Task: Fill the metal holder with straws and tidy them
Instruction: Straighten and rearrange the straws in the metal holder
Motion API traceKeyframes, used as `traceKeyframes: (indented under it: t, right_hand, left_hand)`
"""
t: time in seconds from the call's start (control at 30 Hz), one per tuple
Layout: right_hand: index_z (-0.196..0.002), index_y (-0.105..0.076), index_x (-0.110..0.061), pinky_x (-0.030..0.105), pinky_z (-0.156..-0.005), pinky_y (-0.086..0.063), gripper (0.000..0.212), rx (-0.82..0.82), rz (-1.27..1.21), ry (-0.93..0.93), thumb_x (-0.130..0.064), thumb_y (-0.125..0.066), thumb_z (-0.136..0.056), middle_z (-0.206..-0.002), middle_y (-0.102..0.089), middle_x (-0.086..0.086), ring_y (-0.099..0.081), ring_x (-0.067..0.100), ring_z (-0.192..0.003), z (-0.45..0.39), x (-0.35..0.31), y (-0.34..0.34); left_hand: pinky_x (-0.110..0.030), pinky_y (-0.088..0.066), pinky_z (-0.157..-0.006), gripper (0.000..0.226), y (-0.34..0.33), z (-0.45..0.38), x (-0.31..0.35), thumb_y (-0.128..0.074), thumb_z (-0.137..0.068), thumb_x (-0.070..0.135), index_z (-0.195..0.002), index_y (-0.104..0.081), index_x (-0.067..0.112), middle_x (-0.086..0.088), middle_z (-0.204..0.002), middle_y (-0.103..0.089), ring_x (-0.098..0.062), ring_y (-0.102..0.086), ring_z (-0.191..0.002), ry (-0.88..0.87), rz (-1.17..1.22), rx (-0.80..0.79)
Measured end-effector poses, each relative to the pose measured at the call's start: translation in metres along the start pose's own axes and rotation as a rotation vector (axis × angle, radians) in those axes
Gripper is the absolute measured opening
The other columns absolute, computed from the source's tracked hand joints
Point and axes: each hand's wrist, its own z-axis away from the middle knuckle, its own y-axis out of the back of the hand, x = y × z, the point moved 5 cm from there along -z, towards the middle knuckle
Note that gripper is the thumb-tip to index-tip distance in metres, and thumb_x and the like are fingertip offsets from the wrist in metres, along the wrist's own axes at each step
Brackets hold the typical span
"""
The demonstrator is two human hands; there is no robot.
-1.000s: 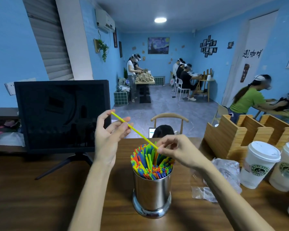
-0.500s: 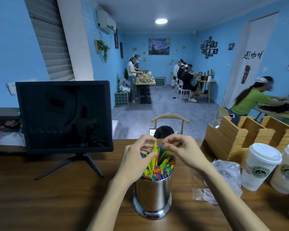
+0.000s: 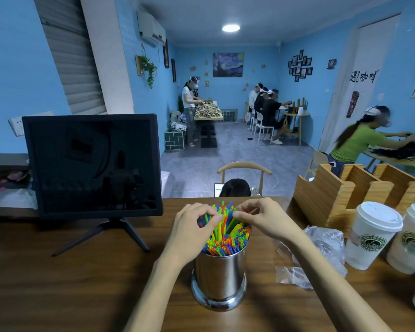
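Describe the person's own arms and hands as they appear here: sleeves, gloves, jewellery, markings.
Both forearms are bare up to the frame's bottom edge; no sleeve shows. The left hand and the right hand wear no gloves. No ring, watch, bracelet or marking is visible on either. Nails look short and unpainted.

Multicolour straws (image 3: 225,238) upright, packed in shiny metal holder (image 3: 219,276)
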Motion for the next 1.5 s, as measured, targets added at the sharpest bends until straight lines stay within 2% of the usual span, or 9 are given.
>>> traceKeyframes:
  t: [0.17,0.33,0.53,0.7,0.8,0.93,1.03,1.2,1.5]
  right_hand:
    - [-0.089,-0.079,-0.022,0.026,-0.074,-0.062,0.006,0.048,-0.005,-0.001,-0.027,-0.08,-0.087,-0.081,-0.078,-0.007,-0.074,0.003,-0.08,-0.002,-0.003,0.001]
    - [-0.098,-0.077,-0.012,0.022,-0.07,-0.062,0.02,0.058,-0.151,-0.064,-0.017,-0.085,-0.08,-0.081,-0.079,-0.002,-0.076,0.008,-0.08,0.0,-0.004,0.004]
    - [-0.089,-0.078,-0.018,0.034,-0.078,-0.064,0.015,0.077,-0.194,-0.087,-0.015,-0.087,-0.078,-0.083,-0.078,0.001,-0.076,0.013,-0.083,0.001,0.0,0.005]
    - [-0.097,-0.076,-0.025,0.032,-0.077,-0.063,0.02,0.072,-0.03,-0.016,-0.024,-0.086,-0.08,-0.085,-0.077,-0.006,-0.073,0.008,-0.082,0.001,-0.008,0.005]
    - [-0.09,-0.07,-0.028,0.027,-0.072,-0.059,0.026,0.13,0.07,0.057,-0.03,-0.09,-0.074,-0.087,-0.07,-0.009,-0.066,0.008,-0.08,0.003,-0.019,0.009]
    - [-0.083,-0.075,-0.026,0.037,-0.079,-0.058,0.011,0.109,0.287,0.059,-0.029,-0.085,-0.079,-0.09,-0.061,-0.011,-0.062,0.011,-0.087,0.0,-0.029,0.003]
    - [-0.084,-0.079,-0.024,0.037,-0.08,-0.058,0.006,0.092,0.376,0.054,-0.026,-0.083,-0.08,-0.091,-0.063,-0.01,-0.062,0.011,-0.088,-0.005,-0.035,0.003]
    - [-0.085,-0.079,-0.027,0.028,-0.071,-0.052,0.016,0.079,0.46,0.073,-0.037,-0.087,-0.075,-0.087,-0.054,-0.015,-0.053,0.005,-0.079,-0.009,-0.042,0.002]
    - [-0.075,-0.073,-0.033,0.032,-0.079,-0.042,0.014,0.125,0.442,0.157,-0.04,-0.086,-0.077,-0.102,-0.061,-0.009,-0.053,0.017,-0.103,-0.011,-0.042,0.003]
  left_hand:
    - [-0.037,-0.052,-0.091,0.01,-0.002,0.002,-0.002,-0.067,-0.094,0.039,-0.085,-0.064,0.041,0.023,-0.099,-0.064,-0.002,-0.055,-0.106,0.031,0.034,-0.015]
    - [-0.038,-0.052,-0.092,0.009,-0.003,0.004,-0.004,-0.066,-0.095,0.038,-0.087,-0.065,0.042,0.025,-0.1,-0.063,-0.001,-0.054,-0.108,0.032,0.053,-0.022]
    - [-0.038,-0.053,-0.092,0.006,-0.005,0.004,-0.008,-0.066,-0.095,0.039,-0.091,-0.069,0.037,0.022,-0.103,-0.065,-0.001,-0.054,-0.109,0.035,0.07,-0.016]
    - [-0.034,-0.051,-0.091,0.008,-0.007,0.002,-0.01,-0.065,-0.095,0.041,-0.093,-0.071,0.035,0.02,-0.104,-0.066,-0.001,-0.054,-0.109,0.028,0.064,-0.009]
    - [-0.029,-0.048,-0.09,0.009,-0.007,0.001,-0.01,-0.065,-0.095,0.04,-0.091,-0.071,0.034,0.019,-0.103,-0.067,0.0,-0.053,-0.108,0.011,0.055,0.0]
    - [-0.027,-0.048,-0.089,0.01,-0.008,0.001,-0.011,-0.065,-0.095,0.04,-0.093,-0.072,0.033,0.019,-0.103,-0.067,0.0,-0.053,-0.109,0.017,0.053,-0.007]
    - [-0.026,-0.049,-0.088,0.01,-0.009,0.001,-0.012,-0.065,-0.095,0.041,-0.094,-0.071,0.034,0.019,-0.105,-0.066,0.0,-0.053,-0.109,0.027,0.051,-0.015]
    - [-0.025,-0.046,-0.088,0.008,-0.009,0.001,-0.012,-0.066,-0.094,0.041,-0.09,-0.071,0.037,0.021,-0.103,-0.067,0.002,-0.052,-0.108,0.024,0.061,0.0]
    - [-0.019,-0.042,-0.087,0.008,-0.007,0.001,-0.01,-0.066,-0.094,0.04,-0.089,-0.071,0.038,0.022,-0.103,-0.067,0.003,-0.05,-0.108,0.013,0.057,-0.003]
